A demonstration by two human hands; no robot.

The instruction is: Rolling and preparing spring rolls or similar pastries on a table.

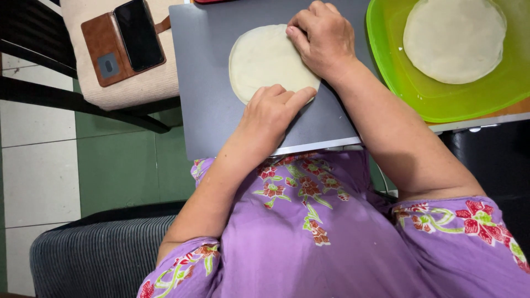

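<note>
A round, pale flat dough sheet (262, 58) lies on a grey board (204, 110) in front of me. My left hand (271, 113) rests on the sheet's near edge, fingers curled and pressing down. At the sheet's far right edge, my right hand (323, 38) presses with its fingertips. Neither hand lifts anything. To the right, a second round dough sheet (454, 38) lies inside a green plastic tray (441, 102).
A phone in a brown wallet case (124, 41) lies on a beige cushioned chair (138, 88) at the left. A dark ribbed seat (99, 256) is at the lower left. Tiled floor (38, 176) shows beside it.
</note>
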